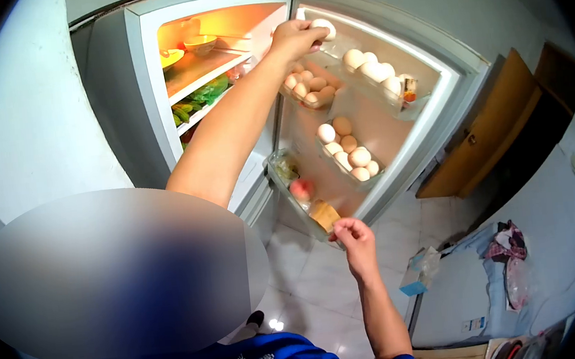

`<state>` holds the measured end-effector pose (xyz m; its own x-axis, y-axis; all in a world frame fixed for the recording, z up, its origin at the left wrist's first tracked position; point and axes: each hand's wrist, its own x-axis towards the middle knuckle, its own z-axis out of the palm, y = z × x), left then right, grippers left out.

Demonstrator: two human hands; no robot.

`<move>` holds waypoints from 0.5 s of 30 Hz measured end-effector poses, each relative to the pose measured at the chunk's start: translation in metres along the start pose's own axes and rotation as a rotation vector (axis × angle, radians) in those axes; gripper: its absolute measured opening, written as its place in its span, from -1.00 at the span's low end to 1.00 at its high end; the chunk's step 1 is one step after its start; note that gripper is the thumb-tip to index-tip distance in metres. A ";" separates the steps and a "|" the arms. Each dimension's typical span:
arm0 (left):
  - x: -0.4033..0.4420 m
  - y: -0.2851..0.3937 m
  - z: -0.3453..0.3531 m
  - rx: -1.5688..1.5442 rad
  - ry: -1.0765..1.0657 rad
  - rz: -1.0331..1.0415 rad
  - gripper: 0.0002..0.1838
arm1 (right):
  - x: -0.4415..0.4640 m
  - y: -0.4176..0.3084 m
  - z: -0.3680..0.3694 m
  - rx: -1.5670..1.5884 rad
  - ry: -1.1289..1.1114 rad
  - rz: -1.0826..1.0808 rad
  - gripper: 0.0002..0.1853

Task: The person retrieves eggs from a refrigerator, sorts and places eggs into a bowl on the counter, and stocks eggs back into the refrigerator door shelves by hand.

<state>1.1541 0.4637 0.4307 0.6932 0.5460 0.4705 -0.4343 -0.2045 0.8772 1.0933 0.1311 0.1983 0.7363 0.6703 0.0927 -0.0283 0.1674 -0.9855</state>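
Note:
My left hand (297,40) is raised near the top of the open refrigerator door (403,135), its fingers closed around a white egg (323,29). Beside it, a row of eggs (377,70) stands in the upper door bin. Brown eggs (308,85) fill another bin just below that hand. Several white and brown eggs (348,143) sit in the middle bin. Lower down, my right hand (355,237) has its fingers pinched at the end of the bottom door bin (292,196), which holds a red fruit (302,190) and a tan packet (325,214).
Inside the lit refrigerator, a bowl (200,45) and a yellow dish (171,58) rest on the top shelf, with green vegetables (208,91) beneath. To the right are a wooden door (485,128), a blue tissue box (419,274) and a white surface (455,301) with cloths.

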 end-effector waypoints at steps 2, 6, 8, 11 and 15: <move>-0.022 0.004 0.008 -0.034 0.064 0.019 -0.66 | 0.000 -0.028 0.006 -0.017 -0.090 -0.112 -0.90; -0.083 0.014 -0.002 -0.394 0.087 0.096 -0.69 | -0.010 -0.038 0.007 0.008 -0.164 -0.157 -0.91; -0.143 0.013 -0.011 -0.503 0.058 0.156 -0.66 | -0.014 -0.019 0.007 0.036 -0.149 -0.119 -0.91; -0.255 -0.008 -0.016 -0.649 0.025 0.056 -0.63 | -0.026 0.010 0.018 0.055 -0.246 -0.021 -0.90; -0.438 -0.061 -0.025 -0.762 0.202 -0.204 -0.65 | -0.063 0.072 0.063 0.034 -0.410 0.204 -0.90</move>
<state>0.8630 0.2571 0.1689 0.7154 0.6638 0.2180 -0.6332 0.4841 0.6039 1.0028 0.1464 0.1300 0.3851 0.9217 -0.0475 -0.1718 0.0210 -0.9849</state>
